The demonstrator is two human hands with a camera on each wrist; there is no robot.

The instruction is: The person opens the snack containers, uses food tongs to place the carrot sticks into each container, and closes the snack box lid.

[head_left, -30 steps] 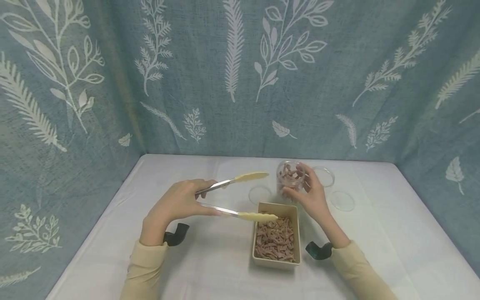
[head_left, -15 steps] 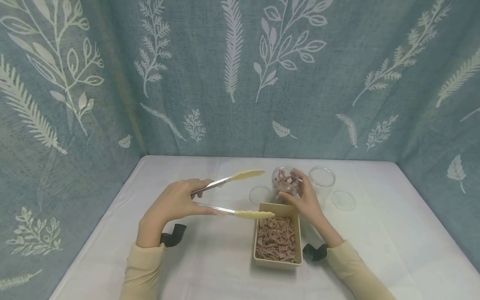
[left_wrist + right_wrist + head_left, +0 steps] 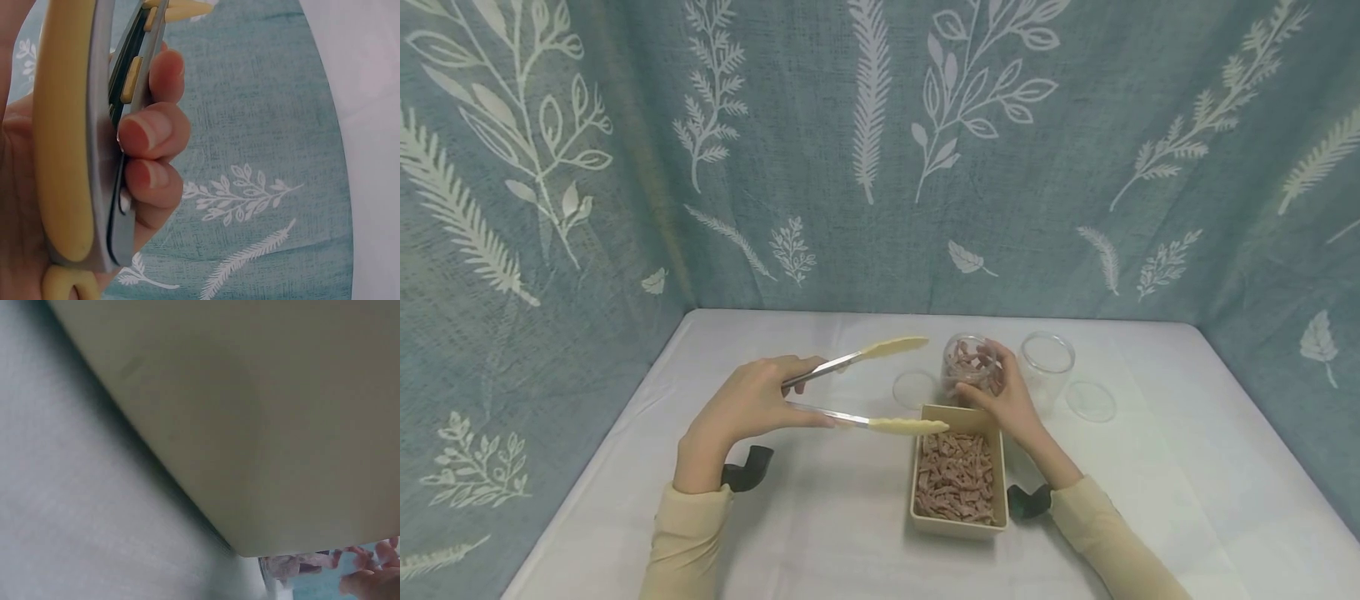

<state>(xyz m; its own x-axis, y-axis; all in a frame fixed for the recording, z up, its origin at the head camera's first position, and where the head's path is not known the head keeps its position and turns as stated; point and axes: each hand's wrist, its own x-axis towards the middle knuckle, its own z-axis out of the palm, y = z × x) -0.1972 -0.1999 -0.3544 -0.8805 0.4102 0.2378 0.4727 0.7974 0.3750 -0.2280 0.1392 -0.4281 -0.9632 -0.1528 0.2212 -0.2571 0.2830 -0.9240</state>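
My left hand [image 3: 747, 407] grips a pair of metal tongs [image 3: 901, 426] with yellow tips, their arms spread wide and nothing between them. In the left wrist view, fingers [image 3: 153, 134] curl round the yellow-padded handle [image 3: 65, 131]. My right hand [image 3: 1009, 402] holds a clear round jar [image 3: 958, 385] of brownish-pink strips, just behind a beige rectangular box [image 3: 958, 530]. More of these strips [image 3: 955, 487] cover the box's inside. The lower tong tip reaches over the box's left rim. In the right wrist view, the box wall [image 3: 250, 437] hides most of the jar.
Another clear jar [image 3: 1047, 363], seemingly with nothing inside, stands right of my right hand. Flat clear lids [image 3: 1092, 402] lie right of it and left of the held jar, the left lid [image 3: 915, 390] below the upper tong tip. A leaf-patterned curtain [image 3: 917, 250] borders the white table [image 3: 835, 533].
My right hand has moved the filled jar slightly left and nearer the box, showing more of the other jar. The tongs have shifted a little left, still spread.
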